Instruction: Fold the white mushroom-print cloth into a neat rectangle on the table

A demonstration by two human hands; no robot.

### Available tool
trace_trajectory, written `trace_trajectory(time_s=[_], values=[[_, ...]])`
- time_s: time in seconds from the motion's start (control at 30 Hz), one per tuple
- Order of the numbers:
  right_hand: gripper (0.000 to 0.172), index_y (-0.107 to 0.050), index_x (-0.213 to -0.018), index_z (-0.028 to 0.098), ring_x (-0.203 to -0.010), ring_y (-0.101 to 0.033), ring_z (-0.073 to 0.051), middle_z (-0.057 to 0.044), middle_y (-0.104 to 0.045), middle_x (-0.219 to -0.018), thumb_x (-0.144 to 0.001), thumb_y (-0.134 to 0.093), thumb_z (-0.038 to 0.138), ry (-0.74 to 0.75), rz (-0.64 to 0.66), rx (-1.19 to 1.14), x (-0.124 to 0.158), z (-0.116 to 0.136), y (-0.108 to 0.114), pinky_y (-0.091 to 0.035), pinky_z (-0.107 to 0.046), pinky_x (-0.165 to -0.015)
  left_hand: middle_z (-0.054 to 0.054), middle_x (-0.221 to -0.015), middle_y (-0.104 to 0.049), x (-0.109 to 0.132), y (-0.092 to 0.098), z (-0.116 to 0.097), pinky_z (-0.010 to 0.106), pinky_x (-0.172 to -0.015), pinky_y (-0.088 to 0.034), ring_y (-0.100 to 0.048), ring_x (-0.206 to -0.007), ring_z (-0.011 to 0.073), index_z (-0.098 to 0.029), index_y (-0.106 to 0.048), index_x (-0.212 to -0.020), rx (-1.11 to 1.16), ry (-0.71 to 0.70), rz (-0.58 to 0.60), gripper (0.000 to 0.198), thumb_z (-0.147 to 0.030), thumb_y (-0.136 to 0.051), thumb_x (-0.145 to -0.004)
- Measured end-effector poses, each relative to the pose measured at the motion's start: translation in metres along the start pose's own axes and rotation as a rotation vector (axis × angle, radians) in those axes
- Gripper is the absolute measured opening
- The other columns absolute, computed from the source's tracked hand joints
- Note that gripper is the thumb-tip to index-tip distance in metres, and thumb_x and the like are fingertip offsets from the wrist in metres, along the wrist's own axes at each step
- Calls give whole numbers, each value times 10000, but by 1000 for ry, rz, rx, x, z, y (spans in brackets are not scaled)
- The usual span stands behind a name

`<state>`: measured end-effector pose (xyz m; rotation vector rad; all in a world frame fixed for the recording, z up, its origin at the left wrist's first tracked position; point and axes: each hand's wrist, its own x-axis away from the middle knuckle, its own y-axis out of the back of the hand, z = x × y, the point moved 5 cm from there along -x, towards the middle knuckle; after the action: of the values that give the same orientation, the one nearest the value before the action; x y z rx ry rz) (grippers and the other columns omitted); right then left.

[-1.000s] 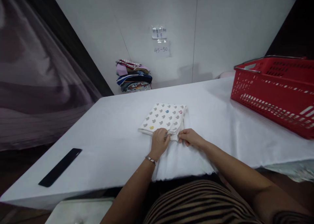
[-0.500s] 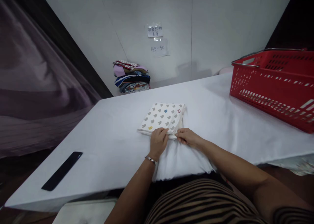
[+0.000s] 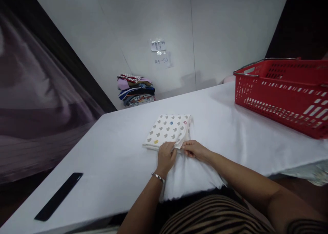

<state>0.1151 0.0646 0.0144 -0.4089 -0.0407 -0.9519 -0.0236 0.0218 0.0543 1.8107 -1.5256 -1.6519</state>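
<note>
A folded white cloth [image 3: 167, 129] printed with grey mushroom shapes, plus a few blue, red and yellow ones, lies flat on the white-covered table [image 3: 115, 158]. My left hand [image 3: 166, 156], with a bracelet at its wrist, grips the near edge of the cloth, fingers on top. At the near right corner, my right hand [image 3: 192, 149] pinches a layer of the same cloth between thumb and fingers. The corner's layers are slightly lifted and parted there. My fingers partly hide the near edge.
A red plastic basket [image 3: 276, 100] with metal handles stands at the right. A stack of folded clothes [image 3: 137, 90] is by the wall, under two paper notes [image 3: 159, 52]. A black flat strip [image 3: 60, 196] lies at the left. A purple curtain [image 3: 38, 100] hangs beyond it.
The camera view has tilted up a little, so the wall and table sit lower in the picture. Both hands stay on the cloth's near edge, the right slightly closer to the left.
</note>
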Motion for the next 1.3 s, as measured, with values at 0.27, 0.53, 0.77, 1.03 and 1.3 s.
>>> trace_trajectory(time_s=[0.27, 0.53, 0.77, 1.03, 1.3], values=[[90, -633, -805, 146, -385, -465, -47, 2, -650, -619, -736, -616, 202, 14, -169, -103, -7, 3, 12, -255, -171, -333, 18, -819, -587, -1, 0, 9, 311, -738, -436, -540, -793, 169, -202, -543, -882, 95, 124, -68, 92, -201, -456, -851], [207, -614, -791, 122, -526, -609, -98, -58, -662, -700, -868, -556, 305, 5, -210, -177, -15, 8, 17, -403, -159, -381, 59, -949, -625, 3, -2, -9, 367, -807, -430, -549, -915, 212, -198, -579, -998, -87, -81, 40, 187, -168, -485, -840], [242, -565, -664, 119, -418, -529, -70, -12, -573, -536, -865, -577, 253, -63, -290, -211, -30, 17, 25, -319, -143, -320, 59, -992, -621, 4, -1, -13, 384, -831, -453, -557, -947, 212, -215, -588, -1020, -110, -141, 22, 253, -110, -499, -808], [122, -584, -731, 110, -462, -569, -88, -50, -630, -607, -835, -576, 175, -63, -276, -217, -32, 21, 25, -271, -136, -307, 73, -1101, -612, 8, -1, -12, 420, -931, -437, -549, -1039, 218, -212, -575, -1058, -116, -177, -34, 281, -101, -497, -813], [131, -500, -728, 156, -365, -348, -21, 59, -445, -518, -844, -550, 190, -62, -304, -283, -50, 31, 33, -155, -115, -287, 65, -1090, -626, 7, -3, -14, 411, -939, -424, -551, -1044, 201, -220, -585, -1034, -89, -135, 1, 266, -116, -499, -805]])
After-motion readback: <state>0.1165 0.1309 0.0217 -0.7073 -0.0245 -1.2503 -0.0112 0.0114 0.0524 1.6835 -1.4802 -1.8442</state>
